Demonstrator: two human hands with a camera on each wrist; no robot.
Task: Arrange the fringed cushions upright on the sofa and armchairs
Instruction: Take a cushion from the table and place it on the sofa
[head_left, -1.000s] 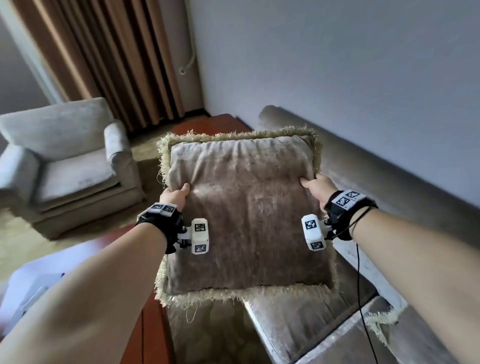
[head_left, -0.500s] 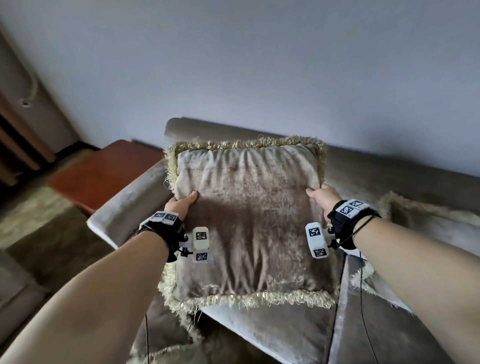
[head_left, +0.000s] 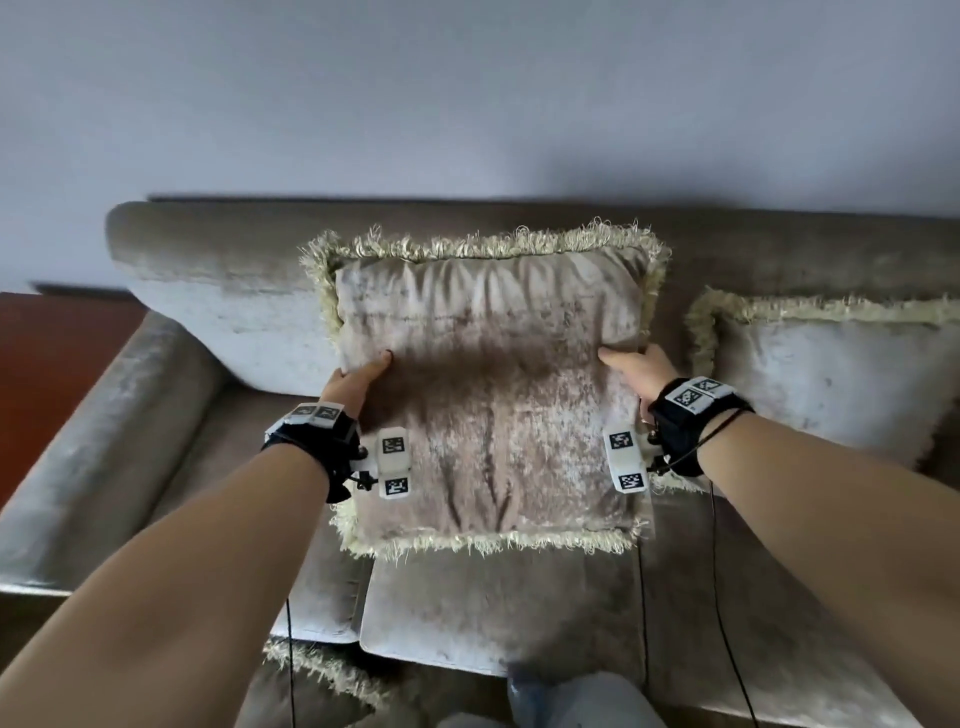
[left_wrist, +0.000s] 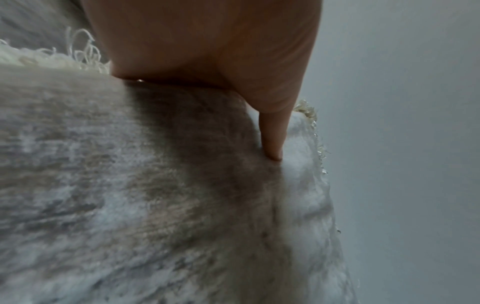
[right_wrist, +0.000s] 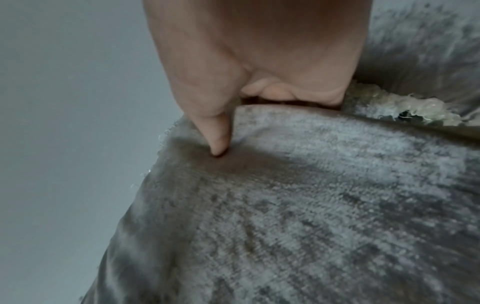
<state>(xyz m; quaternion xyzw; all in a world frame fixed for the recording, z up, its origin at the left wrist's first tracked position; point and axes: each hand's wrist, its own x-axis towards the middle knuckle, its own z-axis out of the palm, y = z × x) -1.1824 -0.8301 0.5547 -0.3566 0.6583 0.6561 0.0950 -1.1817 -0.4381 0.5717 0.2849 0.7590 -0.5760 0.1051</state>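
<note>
I hold a brown velvet cushion (head_left: 488, 395) with a pale fringe upright above the sofa seat (head_left: 498, 608), in front of the backrest (head_left: 218, 291). My left hand (head_left: 353, 382) grips its left edge, thumb on the front face; the fingers are hidden behind. My right hand (head_left: 636, 366) grips the right edge the same way. The left wrist view shows my thumb (left_wrist: 272, 142) pressed into the cushion (left_wrist: 130, 185). In the right wrist view the thumb (right_wrist: 215, 133) dents the velvet of the cushion (right_wrist: 285, 205). A second fringed cushion (head_left: 831, 384) leans upright against the backrest at the right.
The sofa's left armrest (head_left: 98, 441) runs along the left, with a red-brown wooden table (head_left: 47, 353) beyond it. A bare grey wall (head_left: 467, 104) rises behind the sofa. Some fringe (head_left: 322, 670) shows below the seat's front edge. Black cables hang from both wrists.
The view has swung right from the armchair and curtain to face the sofa squarely. Both hands carried the cushion over the sofa seat, toward the backrest, keeping the same grip.
</note>
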